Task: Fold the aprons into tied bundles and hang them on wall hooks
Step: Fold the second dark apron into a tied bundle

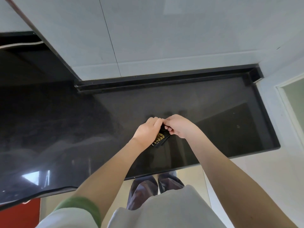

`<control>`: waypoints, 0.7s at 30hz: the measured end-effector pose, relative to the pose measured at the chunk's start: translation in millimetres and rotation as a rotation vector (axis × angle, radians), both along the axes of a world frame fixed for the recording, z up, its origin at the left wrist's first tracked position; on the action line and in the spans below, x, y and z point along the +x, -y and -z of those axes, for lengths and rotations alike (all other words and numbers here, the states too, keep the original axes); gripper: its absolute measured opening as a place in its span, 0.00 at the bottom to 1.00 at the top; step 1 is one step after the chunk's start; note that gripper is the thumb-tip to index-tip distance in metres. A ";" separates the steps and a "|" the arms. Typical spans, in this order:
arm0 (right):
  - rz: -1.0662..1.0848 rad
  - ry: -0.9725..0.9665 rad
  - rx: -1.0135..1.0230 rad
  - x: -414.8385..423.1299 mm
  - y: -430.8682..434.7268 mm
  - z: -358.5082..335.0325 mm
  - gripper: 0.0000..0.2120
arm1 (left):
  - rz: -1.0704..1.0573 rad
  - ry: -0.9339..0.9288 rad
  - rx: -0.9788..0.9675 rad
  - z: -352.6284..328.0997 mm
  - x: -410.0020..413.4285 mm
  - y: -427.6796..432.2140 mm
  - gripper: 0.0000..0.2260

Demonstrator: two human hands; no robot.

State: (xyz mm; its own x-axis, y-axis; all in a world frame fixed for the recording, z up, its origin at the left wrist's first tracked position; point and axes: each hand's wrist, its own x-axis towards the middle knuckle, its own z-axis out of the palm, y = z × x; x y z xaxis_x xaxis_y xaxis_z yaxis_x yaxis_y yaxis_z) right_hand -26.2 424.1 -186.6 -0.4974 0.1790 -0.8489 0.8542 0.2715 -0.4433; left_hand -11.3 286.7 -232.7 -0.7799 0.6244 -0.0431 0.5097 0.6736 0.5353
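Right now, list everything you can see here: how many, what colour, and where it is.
apron bundle: one, black with yellow markings, between the two hands at the middle of the counter
counter: one, glossy black, across the middle of the view
ledge: one, black, along the back of the counter at the foot of the wall
wall: one, pale grey, behind the counter
floor: pale, to the right of and below the counter
red panel: one, red, bottom left under the counter edge
trousers: one pair, grey-blue, bottom centre
shirt: one, pale grey with a green sleeve band, bottom edge
left hand: one, grips the bundle
right hand: one, pinches the bundle's top
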 end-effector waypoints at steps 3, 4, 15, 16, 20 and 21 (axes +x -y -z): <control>0.040 -0.012 -0.026 5.9 -2.7 3.0 0.11 | -0.221 0.173 0.019 -0.9 -1.4 -3.1 0.09; 0.062 -0.024 -0.051 8.1 -3.5 5.5 0.10 | -0.293 0.208 0.058 -1.1 -2.4 -4.5 0.08; 0.218 -0.152 -0.150 20.5 2.9 11.5 0.10 | -0.612 0.402 0.402 -10.1 -3.3 -8.3 0.12; 0.234 -0.157 -0.134 21.2 4.9 11.1 0.10 | -0.680 0.461 0.426 -12.3 -4.3 -8.7 0.14; 0.280 -0.177 -0.149 23.6 8.0 10.0 0.11 | -0.606 0.480 0.357 -17.0 -5.7 -11.1 0.07; 0.282 -0.180 -0.158 23.9 8.3 8.9 0.11 | -0.584 0.463 0.344 -17.9 -5.3 -11.2 0.05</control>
